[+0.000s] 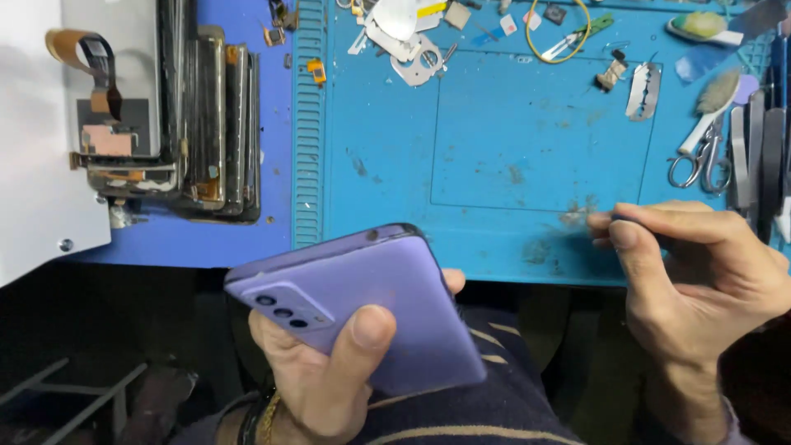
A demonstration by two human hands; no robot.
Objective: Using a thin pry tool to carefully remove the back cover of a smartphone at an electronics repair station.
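Blue mat (494,124) lies ahead. Your left hand (321,371) grips the purple phone (371,305) above your lap, thumb pressed on its back. Your right hand (700,280) pinches a thin dark tool (651,235); keep the phone steady.

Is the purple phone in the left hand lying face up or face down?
Face down: the purple phone shows its back cover and three camera lenses upward, held in the left hand.

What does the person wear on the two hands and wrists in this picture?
Both hands are bare, without gloves. The left hand has a gold-coloured chain bracelet beside a dark band at the wrist. The right hand shows a pale purple sleeve cuff at the wrist.
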